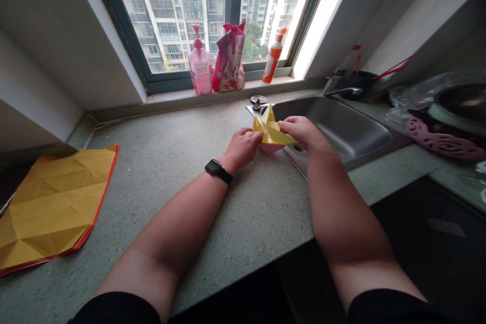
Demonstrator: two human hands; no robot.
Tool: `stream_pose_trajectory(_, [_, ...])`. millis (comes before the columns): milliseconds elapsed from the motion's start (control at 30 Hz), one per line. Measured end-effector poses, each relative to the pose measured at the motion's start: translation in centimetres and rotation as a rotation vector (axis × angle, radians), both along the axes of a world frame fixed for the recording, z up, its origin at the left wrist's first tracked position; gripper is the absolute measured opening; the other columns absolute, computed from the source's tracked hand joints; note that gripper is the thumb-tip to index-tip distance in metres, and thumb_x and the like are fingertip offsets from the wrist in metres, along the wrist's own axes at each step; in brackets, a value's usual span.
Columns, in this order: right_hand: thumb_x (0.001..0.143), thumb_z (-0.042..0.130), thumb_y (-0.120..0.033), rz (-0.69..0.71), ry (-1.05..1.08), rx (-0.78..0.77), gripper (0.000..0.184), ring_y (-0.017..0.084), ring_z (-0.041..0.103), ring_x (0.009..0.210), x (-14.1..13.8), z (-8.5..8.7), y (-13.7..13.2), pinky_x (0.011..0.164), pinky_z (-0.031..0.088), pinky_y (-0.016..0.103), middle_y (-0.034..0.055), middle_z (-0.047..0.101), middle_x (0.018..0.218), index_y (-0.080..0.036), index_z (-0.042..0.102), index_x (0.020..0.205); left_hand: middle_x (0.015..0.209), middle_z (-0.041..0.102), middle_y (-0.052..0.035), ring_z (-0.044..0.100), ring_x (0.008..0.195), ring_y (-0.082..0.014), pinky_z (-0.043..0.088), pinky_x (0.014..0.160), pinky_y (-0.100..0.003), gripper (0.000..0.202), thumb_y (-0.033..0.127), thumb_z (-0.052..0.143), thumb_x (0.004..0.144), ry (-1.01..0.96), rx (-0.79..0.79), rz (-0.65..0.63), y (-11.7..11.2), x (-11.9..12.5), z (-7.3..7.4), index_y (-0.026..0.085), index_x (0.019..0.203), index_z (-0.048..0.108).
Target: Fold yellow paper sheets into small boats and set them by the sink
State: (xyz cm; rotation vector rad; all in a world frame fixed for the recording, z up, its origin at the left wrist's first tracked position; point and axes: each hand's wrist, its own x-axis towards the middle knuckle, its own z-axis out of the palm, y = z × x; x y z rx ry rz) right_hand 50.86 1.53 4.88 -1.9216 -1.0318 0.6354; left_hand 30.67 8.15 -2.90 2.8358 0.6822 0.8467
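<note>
Between my two hands is a piece of folded paper (274,135), yellow on the inside and pink on its underside, with pointed flaps standing up. My left hand (245,148) pinches its left side; a black watch sits on that wrist. On the other side, my right hand (299,130) grips a yellow flap between thumb and fingers. The paper is held over the countertop (182,162), close to the sink's left edge. To the far left lies a stack of creased yellow sheets (56,202) with red-orange edges.
A steel sink (341,126) with a faucet (343,91) is at the right. Along the windowsill stand a pink pump bottle (200,68), a red-and-white bag (231,61) and an orange-and-white bottle (274,58). Beyond the sink are a pink openwork item (442,139) and a pot (465,106).
</note>
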Motion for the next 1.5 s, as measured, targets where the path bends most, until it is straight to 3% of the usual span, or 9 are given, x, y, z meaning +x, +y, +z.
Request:
stream_pose_trajectory(400, [0.08, 0.077, -0.035, 0.065, -0.124, 0.024, 0.019, 0.016, 0.054, 0.062, 0.9, -1.2, 0.5, 0.06, 0.039, 0.03, 0.0005, 0.065, 0.067, -0.021, 0.068, 0.071, 0.127, 0.08, -0.009, 0.069, 0.124, -0.0267, 0.053, 0.116, -0.044, 0.017, 0.011, 0.057, 0.102, -0.037, 0.014, -0.041, -0.1, 0.0, 0.5, 0.02, 0.109, 0.069])
stream_pose_trajectory(700, [0.081, 0.074, -0.036, 0.118, -0.193, 0.062, 0.017, 0.017, 0.057, 0.067, 0.4, -0.5, 0.0, 0.064, 0.041, 0.031, 0.001, 0.068, 0.069, -0.02, 0.071, 0.076, 0.152, 0.068, -0.0134, 0.063, 0.139, -0.0271, 0.049, 0.125, -0.045, 0.022, 0.021, 0.066, 0.099, -0.033, -0.022, -0.038, -0.3, -0.1, 0.5, 0.018, 0.121, 0.07])
stream_pose_trajectory(1200, [0.08, 0.079, -0.052, 0.21, -0.222, 0.082, 0.033, 0.02, 0.062, 0.07, 0.3, -0.5, -0.2, 0.066, 0.045, 0.032, 0.0041, 0.072, 0.076, -0.02, 0.074, 0.081, 0.154, 0.065, -0.0177, 0.064, 0.133, -0.035, 0.054, 0.117, -0.049, 0.033, 0.036, 0.069, 0.097, 0.112, 0.023, 0.028, -0.7, 0.1, 0.9, 0.013, 0.122, 0.072])
stream_pose_trajectory(1500, [0.081, 0.082, -0.054, 0.206, -0.206, 0.066, 0.034, 0.02, 0.062, 0.071, 0.5, -0.6, -0.1, 0.066, 0.046, 0.032, 0.0032, 0.071, 0.073, -0.02, 0.074, 0.081, 0.155, 0.062, -0.0185, 0.061, 0.14, -0.0339, 0.052, 0.122, -0.047, 0.03, 0.031, 0.072, 0.096, 0.075, 0.011, 0.035, -0.7, -0.2, 0.7, 0.015, 0.122, 0.072])
